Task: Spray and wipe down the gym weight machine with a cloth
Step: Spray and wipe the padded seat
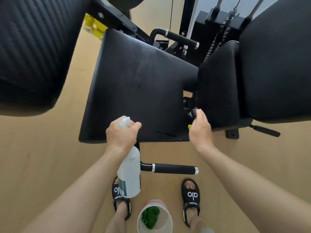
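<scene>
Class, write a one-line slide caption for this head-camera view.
Left hand grips a spray bottle over the black seat pad; right hand reaches beside it.

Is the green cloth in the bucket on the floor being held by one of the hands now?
No, the green cloth lies inside the white bucket between the feet, while the left hand grips the spray bottle.

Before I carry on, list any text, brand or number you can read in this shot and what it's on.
"alo": white letters on the strap of the left sandal, partly hidden by the spray bottle.
"alo": white, on the strap of the right sandal.
Smaller white word under each "alo": too blurred to read.
Spray bottle: raised mark and label patch, not readable.
Seat pad: no text visible.
</scene>
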